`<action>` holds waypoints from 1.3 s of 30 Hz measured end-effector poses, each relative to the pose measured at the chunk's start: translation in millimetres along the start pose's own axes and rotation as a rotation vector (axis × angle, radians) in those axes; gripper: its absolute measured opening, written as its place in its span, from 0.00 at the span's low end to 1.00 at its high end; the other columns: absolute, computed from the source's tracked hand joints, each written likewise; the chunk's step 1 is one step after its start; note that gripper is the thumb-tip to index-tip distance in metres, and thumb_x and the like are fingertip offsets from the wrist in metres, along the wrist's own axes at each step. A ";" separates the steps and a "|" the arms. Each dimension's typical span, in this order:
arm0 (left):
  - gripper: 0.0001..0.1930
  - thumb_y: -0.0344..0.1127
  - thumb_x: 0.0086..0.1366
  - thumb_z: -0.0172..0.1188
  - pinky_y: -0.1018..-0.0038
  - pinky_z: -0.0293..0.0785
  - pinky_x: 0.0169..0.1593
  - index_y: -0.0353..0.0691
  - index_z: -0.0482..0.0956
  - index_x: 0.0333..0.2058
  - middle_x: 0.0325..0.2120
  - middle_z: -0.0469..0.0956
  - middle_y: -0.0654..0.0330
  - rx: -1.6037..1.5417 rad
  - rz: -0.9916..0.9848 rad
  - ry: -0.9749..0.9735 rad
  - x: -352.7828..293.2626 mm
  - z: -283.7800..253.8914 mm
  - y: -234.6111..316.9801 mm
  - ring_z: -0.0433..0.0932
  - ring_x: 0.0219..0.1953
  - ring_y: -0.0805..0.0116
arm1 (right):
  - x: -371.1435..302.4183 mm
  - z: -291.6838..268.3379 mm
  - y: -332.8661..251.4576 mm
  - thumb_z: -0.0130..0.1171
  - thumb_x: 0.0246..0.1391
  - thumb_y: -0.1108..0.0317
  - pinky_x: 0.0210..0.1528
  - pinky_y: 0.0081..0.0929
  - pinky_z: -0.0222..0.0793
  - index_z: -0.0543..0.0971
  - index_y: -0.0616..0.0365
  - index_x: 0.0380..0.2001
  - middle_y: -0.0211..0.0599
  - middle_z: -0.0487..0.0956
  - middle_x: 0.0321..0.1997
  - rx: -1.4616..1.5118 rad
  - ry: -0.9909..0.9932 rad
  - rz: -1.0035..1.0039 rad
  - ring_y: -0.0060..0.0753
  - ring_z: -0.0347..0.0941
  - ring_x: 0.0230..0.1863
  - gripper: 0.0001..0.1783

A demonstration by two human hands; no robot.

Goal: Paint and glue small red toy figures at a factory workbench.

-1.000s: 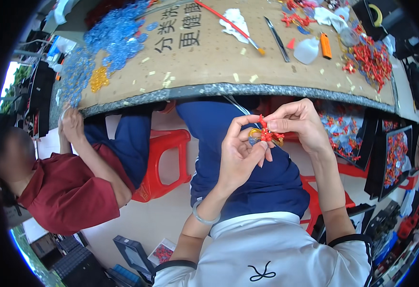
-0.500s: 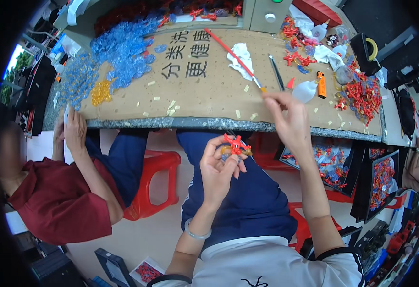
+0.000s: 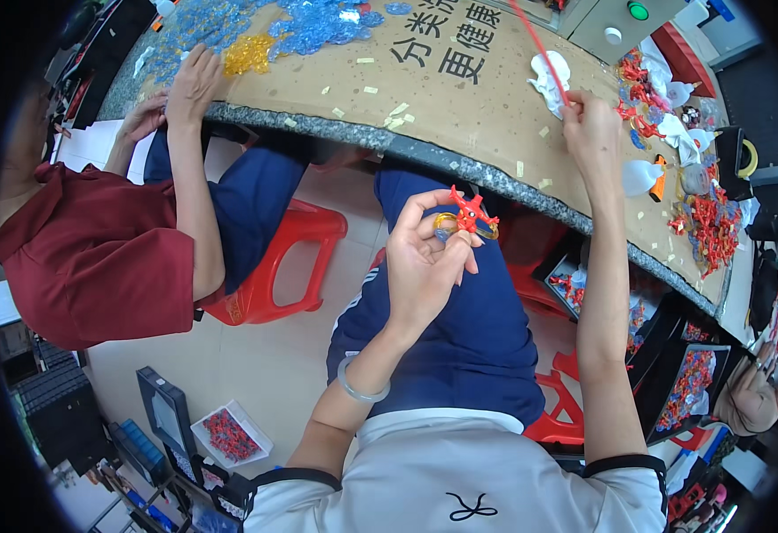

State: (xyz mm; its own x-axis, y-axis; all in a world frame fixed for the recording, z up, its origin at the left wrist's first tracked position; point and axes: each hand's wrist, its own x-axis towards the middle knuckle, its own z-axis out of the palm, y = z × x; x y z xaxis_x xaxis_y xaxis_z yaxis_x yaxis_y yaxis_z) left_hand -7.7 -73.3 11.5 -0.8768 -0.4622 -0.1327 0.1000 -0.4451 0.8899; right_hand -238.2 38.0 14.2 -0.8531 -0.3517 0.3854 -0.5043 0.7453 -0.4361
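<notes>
— From the head view, what's the left hand (image 3: 424, 262) got?

— A small red plastic toy piece (image 3: 472, 213), pinched between thumb and fingertips, with a yellowish ring (image 3: 447, 222) against it. It's held up over the lap, just below the edge of the counter (image 3: 460, 111) and clear of it. A clear bangle (image 3: 360, 388) sits on that wrist

— And the right hand (image 3: 591, 133)?

— Up on the counter, fingers closed on a thin red stick (image 3: 540, 46) that slants away across the counter's brown cardboard cover. Just beside that hand, toward the counter's middle, lies a crumpled white cloth (image 3: 549, 75)

— What else is on the counter?

— Toward its right end, a heap of small red pieces (image 3: 713, 226), some white bottles (image 3: 642, 178) and an orange tube (image 3: 661, 182). At its left end, a spread of blue plastic bits (image 3: 309, 22) with a little yellow pile (image 3: 249, 55) next to it

— Someone else is there?

— Yes, a person in a dark red shirt (image 3: 96, 258) seated at the counter's left end on a red stool (image 3: 269, 266), with one hand (image 3: 194, 84) resting on the counter by the yellow pile. Below the counter's right end stand trays of red parts (image 3: 691, 386), and on the floor well away from the counter sits a small box of red pieces (image 3: 229, 433)
</notes>
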 end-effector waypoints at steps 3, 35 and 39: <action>0.18 0.18 0.56 0.50 0.87 0.64 0.17 0.30 0.65 0.47 0.26 0.78 0.55 0.015 -0.020 0.016 -2.1 -3.0 -0.1 0.74 0.18 0.79 | -21.0 -40.4 -30.6 0.56 0.50 0.74 0.32 0.29 0.68 0.78 0.71 0.35 0.44 0.77 0.23 0.071 -0.011 0.026 0.34 0.73 0.25 0.11; 0.20 0.17 0.52 0.53 0.90 0.64 0.22 0.33 0.64 0.46 0.25 0.79 0.60 0.250 -0.054 -0.092 -17.6 19.1 0.8 0.71 0.20 0.87 | -132.6 -59.0 -27.6 0.53 0.44 0.88 0.32 0.22 0.70 0.70 0.62 0.32 0.43 0.75 0.34 0.631 0.038 -0.324 0.32 0.74 0.32 0.12; 0.20 0.17 0.52 0.48 0.87 0.62 0.19 0.32 0.63 0.47 0.21 0.76 0.55 0.306 -0.030 -0.111 -16.4 20.1 -0.4 0.68 0.15 0.82 | -144.4 -72.6 -49.9 0.53 0.49 0.85 0.32 0.19 0.69 0.68 0.62 0.33 0.41 0.74 0.35 1.274 0.012 0.021 0.23 0.71 0.31 0.10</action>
State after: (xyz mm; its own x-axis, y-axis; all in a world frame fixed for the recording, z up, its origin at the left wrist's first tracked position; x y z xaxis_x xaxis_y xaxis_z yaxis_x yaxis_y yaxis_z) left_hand -2.8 -50.1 22.0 -0.9248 -0.3586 -0.1275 -0.0578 -0.1986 0.9784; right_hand -80.1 92.7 39.4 -0.8646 -0.3362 0.3734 -0.2678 -0.3204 -0.9086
